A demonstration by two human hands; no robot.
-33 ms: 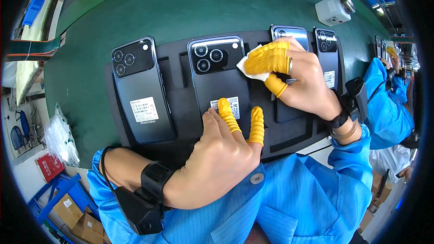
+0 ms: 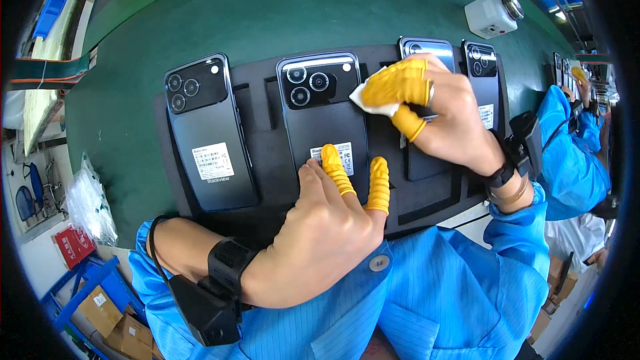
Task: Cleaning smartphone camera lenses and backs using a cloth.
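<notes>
My right hand [image 2: 453, 110], with yellow finger cots on its fingertips, pinches a folded white cloth [image 2: 363, 99]. The cloth touches the upper right edge of a dark smartphone [image 2: 320, 123], which lies back up with its three round lenses showing. My left hand [image 2: 327, 233] rests over that phone's lower end. Its index finger lies stretched on the white label and its cotted thumb stands apart by the right edge. To the left lies another smartphone [image 2: 207, 130], also back up. Under my right hand a third smartphone [image 2: 427, 153] is partly hidden.
A further smartphone [image 2: 481, 80] lies at the right. The phones rest on a black foam tray [image 2: 257, 103] with cut-outs, upon a green table [image 2: 200, 20]. A white bottle [image 2: 492, 15] stands at the back right. Clear plastic bags [image 2: 90, 203] hang at the left edge. A co-worker's blue sleeve [image 2: 573, 153] shows far right.
My right hand and the cloth have shifted very slightly at the phone's edge. My left hand and the phones stay where they were.
</notes>
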